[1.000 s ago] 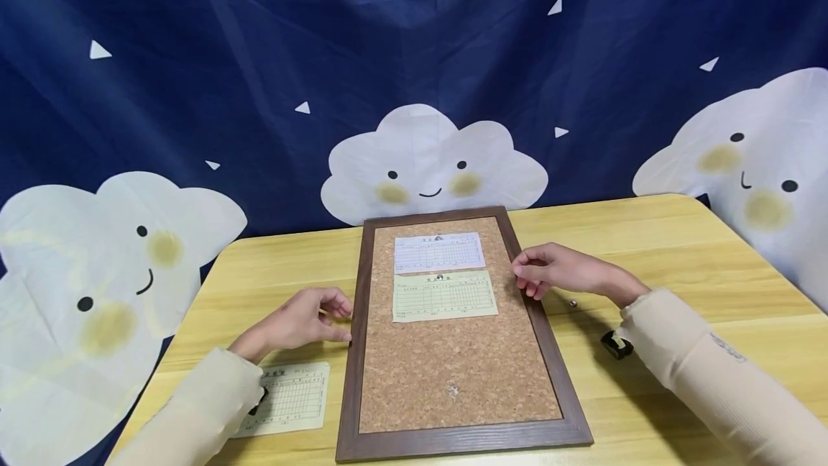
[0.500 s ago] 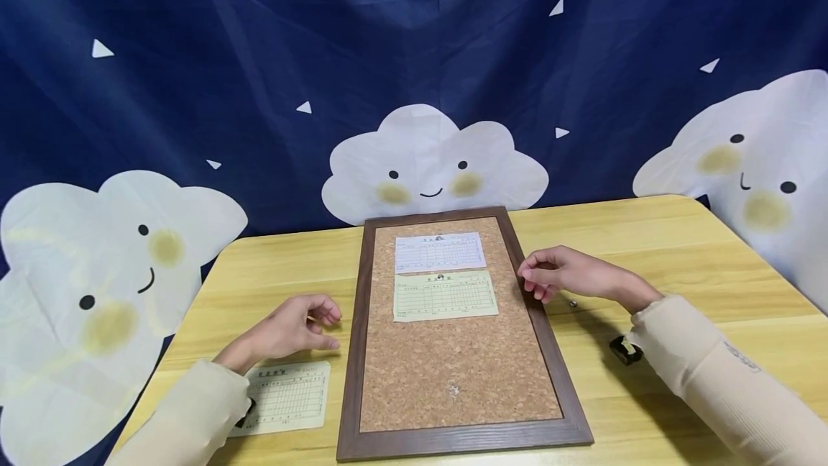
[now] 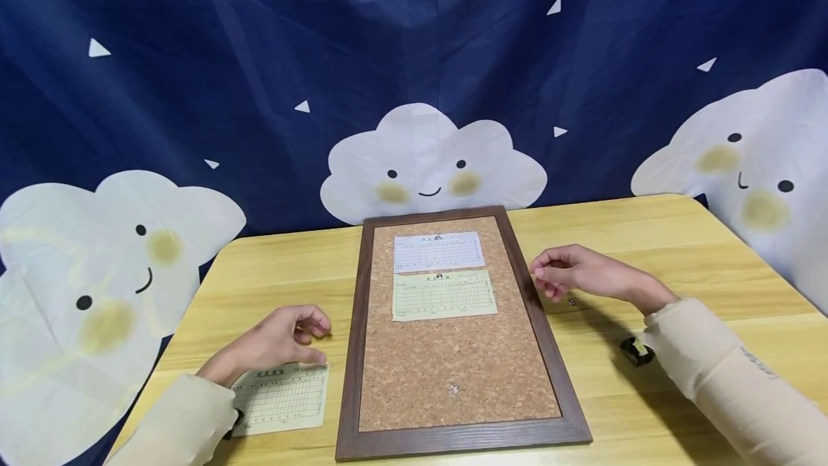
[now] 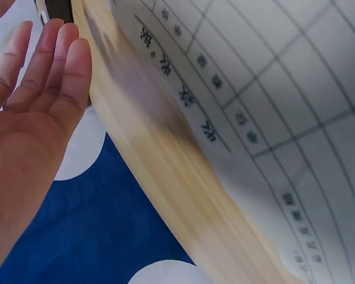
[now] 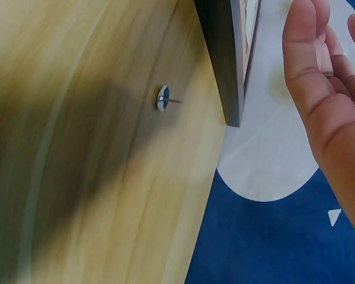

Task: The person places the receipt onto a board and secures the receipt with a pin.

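A framed corkboard [image 3: 414,372] lies on the table with a white receipt slip [image 3: 440,253] above a pale green one [image 3: 445,299], each with a shiny tack head near its top edge. Another pale green slip [image 3: 284,401] lies on the table left of the board; its print fills much of the left wrist view. My left hand [image 3: 274,340] hovers over this slip's upper edge, fingers loosely bent and holding nothing. Beside the frame's right edge hangs my right hand [image 3: 585,275], fingers relaxed, nothing seen between them. Below it on the table sits a metal thumbtack [image 5: 163,98], pin sticking out sideways.
The wooden table [image 3: 647,236] runs back to a dark blue curtain [image 3: 414,34] printed with white clouds. The board's dark wooden frame [image 3: 466,439] stands up from the tabletop. A dark band [image 3: 637,351] sits at the right wrist.
My left hand has drawn away from the board's left edge, moving left and nearer, over the loose slip. My right hand has shifted slightly right, off the frame. Slips and tack stay put.
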`<state>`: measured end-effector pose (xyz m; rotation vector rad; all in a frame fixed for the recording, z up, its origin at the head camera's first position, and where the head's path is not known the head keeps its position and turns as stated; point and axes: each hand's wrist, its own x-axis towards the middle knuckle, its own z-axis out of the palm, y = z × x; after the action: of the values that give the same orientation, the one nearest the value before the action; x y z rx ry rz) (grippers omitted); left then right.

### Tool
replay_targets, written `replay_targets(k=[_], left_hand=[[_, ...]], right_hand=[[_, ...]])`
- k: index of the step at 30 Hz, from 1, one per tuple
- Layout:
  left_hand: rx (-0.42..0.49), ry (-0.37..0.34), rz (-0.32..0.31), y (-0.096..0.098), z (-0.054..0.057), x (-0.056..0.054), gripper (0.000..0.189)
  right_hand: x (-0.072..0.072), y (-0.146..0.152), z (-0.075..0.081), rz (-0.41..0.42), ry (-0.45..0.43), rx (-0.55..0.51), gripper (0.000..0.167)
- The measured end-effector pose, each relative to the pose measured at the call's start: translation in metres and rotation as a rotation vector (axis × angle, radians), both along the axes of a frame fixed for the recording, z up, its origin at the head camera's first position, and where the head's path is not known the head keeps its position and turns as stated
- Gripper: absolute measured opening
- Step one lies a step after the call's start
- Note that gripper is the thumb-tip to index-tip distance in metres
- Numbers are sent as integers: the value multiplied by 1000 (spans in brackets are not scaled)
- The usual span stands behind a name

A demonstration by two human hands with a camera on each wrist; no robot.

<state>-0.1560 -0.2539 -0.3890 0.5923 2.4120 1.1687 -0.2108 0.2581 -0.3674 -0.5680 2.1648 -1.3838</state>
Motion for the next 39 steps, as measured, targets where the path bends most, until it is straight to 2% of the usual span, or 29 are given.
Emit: replay_targets(k=[6, 14, 30, 39], left_hand=[[-40, 16, -11, -4, 1, 4, 38], [-41, -48, 15, -9, -3, 10, 34], [-78, -11, 3, -14, -6, 14, 29], [-72, -3, 7, -25, -7, 17, 29]], right_hand=[[3, 8, 1, -3, 12, -14, 31], [6, 20, 2, -29, 34, -14, 33], [11, 40, -5, -32, 55, -33, 31], [13, 49, -11, -43, 38, -41, 32]])
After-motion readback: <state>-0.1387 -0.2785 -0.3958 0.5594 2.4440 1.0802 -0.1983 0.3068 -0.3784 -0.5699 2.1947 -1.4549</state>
